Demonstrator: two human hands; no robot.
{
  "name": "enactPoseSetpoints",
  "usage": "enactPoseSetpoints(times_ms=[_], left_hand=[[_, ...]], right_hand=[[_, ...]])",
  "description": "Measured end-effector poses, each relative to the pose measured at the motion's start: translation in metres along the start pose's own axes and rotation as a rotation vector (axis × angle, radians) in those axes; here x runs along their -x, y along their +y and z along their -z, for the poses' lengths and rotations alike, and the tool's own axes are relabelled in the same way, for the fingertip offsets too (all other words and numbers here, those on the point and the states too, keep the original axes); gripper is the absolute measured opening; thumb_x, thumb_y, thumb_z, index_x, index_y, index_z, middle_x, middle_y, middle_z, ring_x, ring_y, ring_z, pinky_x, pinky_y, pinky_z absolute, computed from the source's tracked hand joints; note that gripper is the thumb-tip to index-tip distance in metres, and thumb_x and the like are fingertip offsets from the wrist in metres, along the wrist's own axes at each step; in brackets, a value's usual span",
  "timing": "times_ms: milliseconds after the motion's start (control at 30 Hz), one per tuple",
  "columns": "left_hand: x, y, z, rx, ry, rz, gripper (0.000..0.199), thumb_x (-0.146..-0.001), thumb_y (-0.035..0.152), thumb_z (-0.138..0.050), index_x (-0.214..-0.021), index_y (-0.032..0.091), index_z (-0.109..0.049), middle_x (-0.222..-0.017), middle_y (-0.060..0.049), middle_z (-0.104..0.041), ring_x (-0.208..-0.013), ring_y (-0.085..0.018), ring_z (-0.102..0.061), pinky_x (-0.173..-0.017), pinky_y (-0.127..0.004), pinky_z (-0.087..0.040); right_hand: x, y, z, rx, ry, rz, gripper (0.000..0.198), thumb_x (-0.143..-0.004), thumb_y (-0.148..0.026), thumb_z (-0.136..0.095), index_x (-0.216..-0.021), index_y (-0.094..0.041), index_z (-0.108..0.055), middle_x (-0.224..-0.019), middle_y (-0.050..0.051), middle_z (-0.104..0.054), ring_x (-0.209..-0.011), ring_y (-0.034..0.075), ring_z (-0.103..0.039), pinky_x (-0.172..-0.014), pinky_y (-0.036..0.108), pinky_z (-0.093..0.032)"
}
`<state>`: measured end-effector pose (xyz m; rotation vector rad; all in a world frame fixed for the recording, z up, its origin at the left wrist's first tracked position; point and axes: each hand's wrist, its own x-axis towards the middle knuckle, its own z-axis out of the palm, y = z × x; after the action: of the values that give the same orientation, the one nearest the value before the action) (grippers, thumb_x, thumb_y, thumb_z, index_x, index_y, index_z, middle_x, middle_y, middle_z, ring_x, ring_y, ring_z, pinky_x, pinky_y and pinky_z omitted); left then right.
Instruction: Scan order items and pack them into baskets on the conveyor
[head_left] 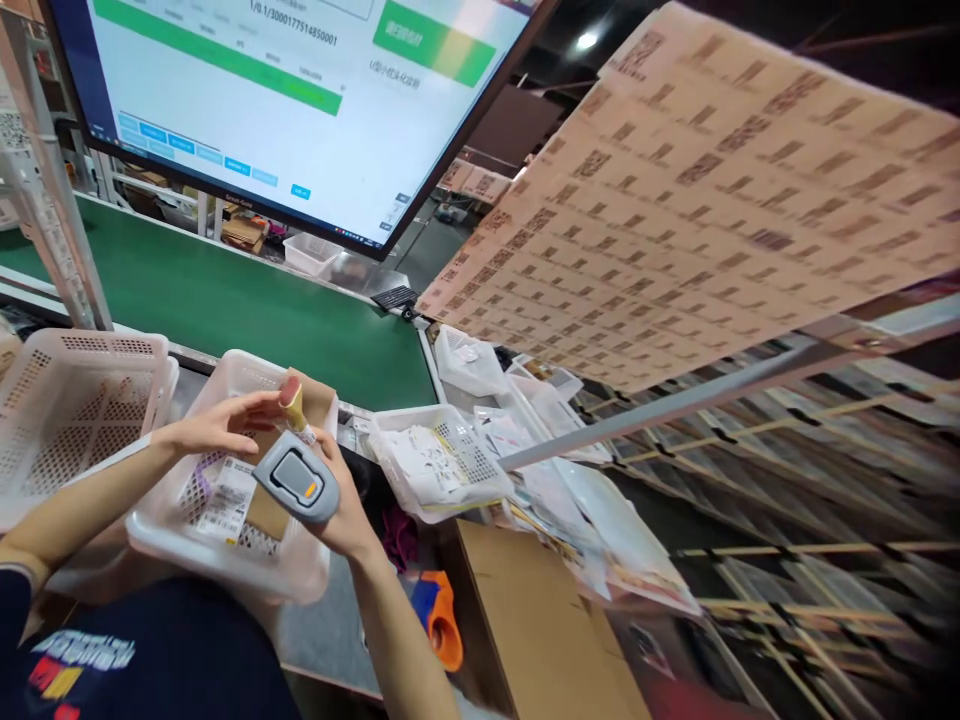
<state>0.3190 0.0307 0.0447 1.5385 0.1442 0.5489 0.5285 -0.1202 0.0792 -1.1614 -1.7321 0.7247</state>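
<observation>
A grey scanner with an orange button (298,478) sits over the back of my right hand (341,505). The fingers of that hand are closed around a small makeup brush (297,405) with a gold body and reddish tip, held upright. My left hand (217,425) is open, its fingers stretched out close to the brush; whether they touch it I cannot tell. Both hands are above a white plastic basket (225,560). Inside it lie a labelled packet (227,497) and brown cardboard (268,513), partly hidden by my hands and the scanner.
Another white basket (82,410) stands at the left. Beyond is a green belt surface (247,305) under a large monitor (247,110). At right are a basket of papers (427,465), a slanted barcode board (705,190), a metal bar (645,415) and a cardboard box (540,620).
</observation>
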Motion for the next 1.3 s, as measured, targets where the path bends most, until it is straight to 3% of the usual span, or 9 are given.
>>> enactPoseSetpoints(times_ms=[100, 267, 533, 633, 800, 933, 1100, 1200, 1300], left_hand=[[-0.011, 0.006, -0.008, 0.004, -0.009, -0.001, 0.083, -0.083, 0.038, -0.087, -0.157, 0.028, -0.052, -0.162, -0.016, -0.050, -0.148, -0.032, -0.053, -0.120, -0.045, -0.046], [-0.036, 0.028, -0.035, 0.079, -0.080, 0.030, 0.047, -0.092, 0.044, -0.076, -0.134, 0.023, -0.071, -0.138, -0.016, -0.069, -0.137, -0.031, -0.062, -0.114, -0.043, -0.050], [-0.055, 0.012, -0.051, 0.134, 0.150, 0.006, 0.044, -0.085, 0.050, -0.080, -0.114, 0.016, -0.075, -0.116, -0.012, -0.076, -0.116, -0.032, -0.070, -0.106, -0.043, -0.053], [-0.055, 0.010, -0.051, 0.182, 0.123, -0.012, 0.046, -0.080, 0.047, -0.085, -0.113, 0.017, -0.073, -0.113, -0.011, -0.076, -0.111, -0.030, -0.071, -0.102, -0.040, -0.055], [-0.051, 0.017, -0.048, 0.043, 0.143, 0.012, 0.037, -0.084, 0.051, -0.078, -0.090, 0.016, -0.070, -0.091, -0.007, -0.074, -0.090, -0.024, -0.070, -0.086, -0.035, -0.057], [-0.052, 0.027, -0.042, -0.077, 0.250, -0.004, 0.034, -0.088, 0.048, -0.074, -0.094, 0.015, -0.071, -0.095, -0.008, -0.076, -0.096, -0.026, -0.072, -0.090, -0.035, -0.057], [-0.058, 0.035, -0.028, 0.044, 0.444, -0.056, 0.040, -0.089, 0.048, -0.068, -0.110, 0.014, -0.063, -0.096, -0.011, -0.076, -0.095, -0.026, -0.074, -0.090, -0.039, -0.060], [-0.058, 0.041, -0.016, -0.043, 0.562, -0.085, 0.032, -0.084, 0.036, -0.065, -0.109, 0.016, -0.059, -0.090, -0.006, -0.072, -0.081, -0.020, -0.072, -0.079, -0.034, -0.060], [-0.057, 0.048, -0.010, -0.130, 0.650, -0.145, 0.032, -0.075, 0.028, -0.065, -0.105, 0.017, -0.058, -0.092, -0.002, -0.068, -0.069, -0.014, -0.067, -0.071, -0.029, -0.059]], right_hand=[[-0.003, -0.006, 0.005, -0.071, 0.011, -0.109, 0.042, -0.081, -0.037, -0.076, -0.119, -0.024, -0.066, -0.134, 0.008, -0.059, -0.115, 0.022, -0.065, -0.108, 0.040, -0.054], [-0.007, -0.011, 0.012, -0.189, 0.058, -0.235, 0.066, -0.070, -0.041, -0.088, -0.129, -0.026, -0.061, -0.124, 0.006, -0.069, -0.105, 0.023, -0.070, -0.103, 0.044, -0.058], [-0.005, -0.007, 0.017, -0.265, 0.181, -0.365, 0.062, -0.061, -0.047, -0.095, -0.113, -0.024, -0.072, -0.117, 0.006, -0.077, -0.110, 0.030, -0.071, -0.111, 0.054, -0.054], [-0.004, -0.006, 0.013, -0.331, 0.209, -0.393, 0.058, -0.058, -0.045, -0.097, -0.108, -0.025, -0.073, -0.104, 0.003, -0.079, -0.095, 0.026, -0.072, -0.100, 0.049, -0.060], [-0.003, -0.003, 0.011, -0.420, 0.113, -0.412, 0.039, -0.064, -0.054, -0.093, -0.074, -0.023, -0.071, -0.071, 0.001, -0.071, -0.068, 0.021, -0.065, -0.077, 0.041, -0.060], [-0.002, -0.008, 0.015, -0.391, 0.129, -0.396, 0.037, -0.069, -0.054, -0.092, -0.082, -0.025, -0.073, -0.078, 0.001, -0.072, -0.075, 0.022, -0.067, -0.082, 0.042, -0.060], [0.001, -0.013, 0.018, -0.362, 0.177, -0.334, 0.033, -0.076, -0.050, -0.089, -0.096, -0.027, -0.076, -0.083, 0.000, -0.074, -0.082, 0.022, -0.068, -0.087, 0.043, -0.061], [0.003, -0.006, 0.015, -0.412, 0.217, -0.352, 0.063, -0.072, -0.045, -0.092, -0.128, -0.029, -0.070, -0.082, -0.003, -0.071, -0.081, 0.021, -0.068, -0.094, 0.044, -0.061], [0.005, 0.005, 0.011, -0.408, 0.228, -0.387, 0.075, -0.070, -0.045, -0.093, -0.138, -0.026, -0.066, -0.084, -0.001, -0.071, -0.085, 0.022, -0.069, -0.096, 0.046, -0.061]])
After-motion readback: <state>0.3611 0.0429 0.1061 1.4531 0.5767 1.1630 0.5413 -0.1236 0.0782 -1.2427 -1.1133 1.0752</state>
